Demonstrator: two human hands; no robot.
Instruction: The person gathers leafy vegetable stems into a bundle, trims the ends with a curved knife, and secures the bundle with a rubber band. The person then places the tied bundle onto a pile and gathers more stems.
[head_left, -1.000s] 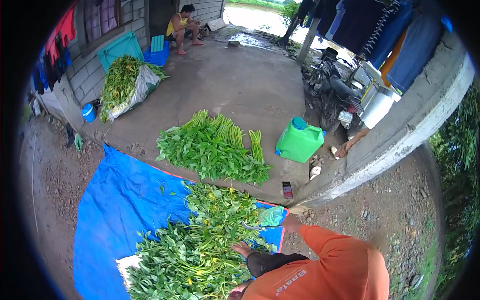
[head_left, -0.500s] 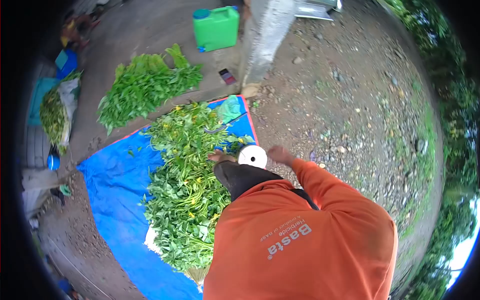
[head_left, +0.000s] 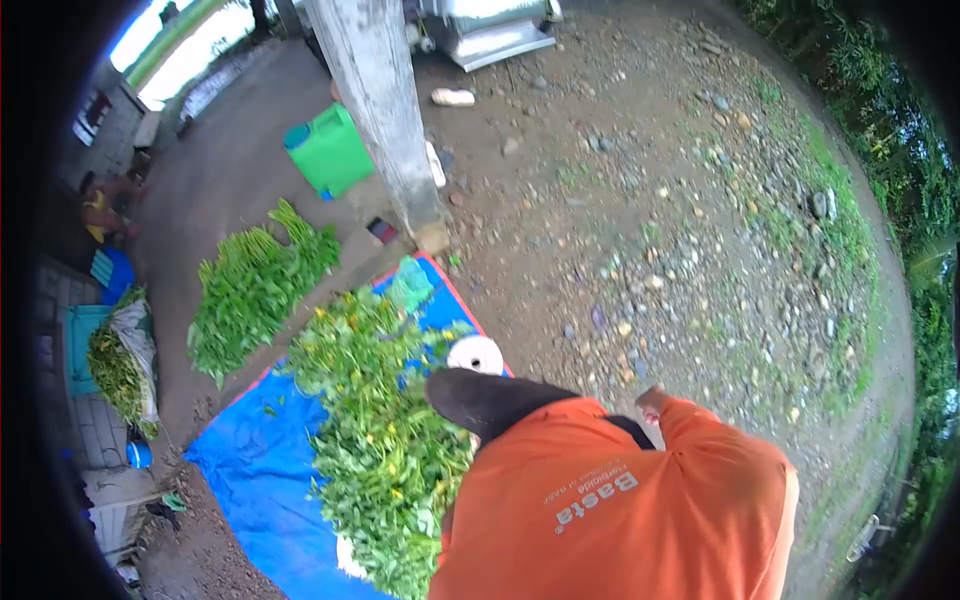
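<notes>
My right hand (head_left: 650, 404) hangs over the gravel beside the orange shirt (head_left: 620, 500), near its sleeve. Its fingers are too small and blurred to read, and nothing can be made out in it. My left hand does not show. A white roll with a dark centre hole (head_left: 475, 355) lies at the edge of the blue tarp (head_left: 260, 450), against the dark-clothed knee (head_left: 490, 395). Leafy green stems with yellow leaves (head_left: 385, 430) are heaped on the tarp. A pale green plastic bag (head_left: 409, 285) rests near the tarp's corner.
Bundled greens (head_left: 260, 285), a green jug (head_left: 332, 152) and a phone (head_left: 381, 230) sit on the concrete. A pillar (head_left: 380, 100) rises beside the tarp corner. Farther left are a sack of leaves (head_left: 120, 370) and a seated person (head_left: 100, 210). Stony ground (head_left: 640, 230) spreads right.
The view has swung right and down. My right hand has moved from near the bag, past the white roll, back toward the shirt. The roll, unseen at first, now shows by the knee.
</notes>
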